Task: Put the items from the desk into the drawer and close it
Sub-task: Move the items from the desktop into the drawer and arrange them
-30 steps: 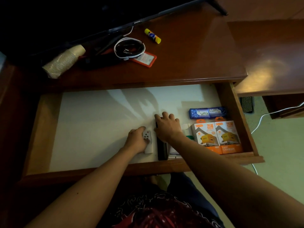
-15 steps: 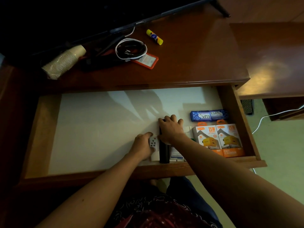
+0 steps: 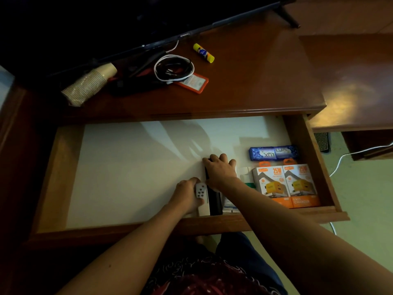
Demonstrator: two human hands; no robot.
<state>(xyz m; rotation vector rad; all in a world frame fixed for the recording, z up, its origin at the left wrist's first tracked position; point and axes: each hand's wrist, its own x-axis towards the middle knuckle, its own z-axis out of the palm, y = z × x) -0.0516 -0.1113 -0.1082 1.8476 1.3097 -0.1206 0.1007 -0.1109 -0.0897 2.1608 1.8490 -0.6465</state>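
The drawer (image 3: 59, 179) stands pulled out, lined in white. Inside it, my left hand (image 3: 187, 195) grips a small white remote (image 3: 201, 191) near the front wall. My right hand (image 3: 220, 170) rests on a black remote (image 3: 214, 201) lying right beside the white one. Two orange charger boxes (image 3: 286, 185) and a blue soap pack (image 3: 273, 153) lie at the drawer's right end. On the desk top remain a yellow glue stick (image 3: 203, 53), a coiled white cable (image 3: 174, 68), an orange card holder (image 3: 194, 83) and a stack of paper cups (image 3: 89, 84).
A dark screen (image 3: 106, 24) stands along the back of the desk (image 3: 255, 86). A lower wooden surface (image 3: 350, 81) sits to the right. A white cord (image 3: 348, 155) trails over the floor at right. The left part of the drawer liner (image 3: 127, 171) holds nothing.
My left hand has slid the white remote to the right until it lies against the black remote. My right hand has stayed on the black remote.
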